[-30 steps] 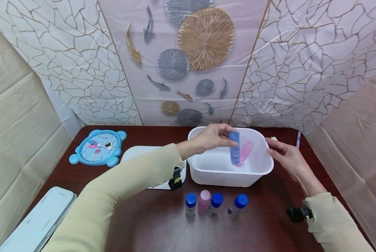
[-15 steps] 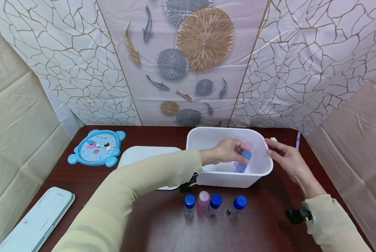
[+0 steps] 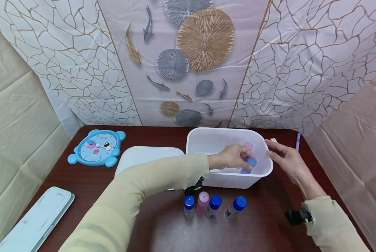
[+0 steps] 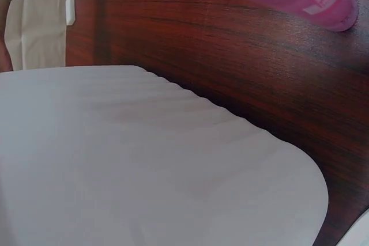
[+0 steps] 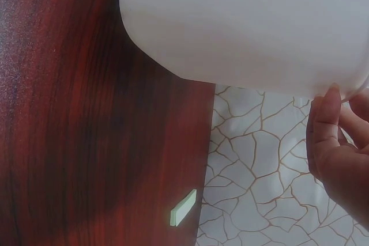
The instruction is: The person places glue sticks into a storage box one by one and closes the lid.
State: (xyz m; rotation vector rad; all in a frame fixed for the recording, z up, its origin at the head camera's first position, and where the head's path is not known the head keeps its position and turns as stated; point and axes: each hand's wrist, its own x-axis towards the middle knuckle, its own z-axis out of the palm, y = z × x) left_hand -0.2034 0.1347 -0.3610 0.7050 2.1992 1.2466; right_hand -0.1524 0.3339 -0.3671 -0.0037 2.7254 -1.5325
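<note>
**Blue-capped bottle sinks lower into white tub**

Lowered since a second ago, the blue-capped bottle (image 3: 250, 163) now lies deep inside the white tub (image 3: 228, 180), tilted toward its right wall, where earlier it stood upright above the rim. On the dark wooden tabletop (image 3: 269, 224), the tub sits right of centre, with a white lid (image 3: 143, 157) just beside it on the left and a pale flat case (image 3: 33, 220) at the near left corner. A blue toy clock (image 3: 97, 147) lies at the far left. The left hand (image 3: 233, 156) reaches into the tub, its grip curled round the bottle; a pink bottle (image 3: 248, 145) leans behind it. The right hand (image 3: 285, 159) rests at the tub's right rim, fingers (image 5: 324, 120) relaxed and touching the edge, holding nothing. Near the tub's front stand four small bottles (image 3: 214, 205), three blue-capped and one pink.
</note>
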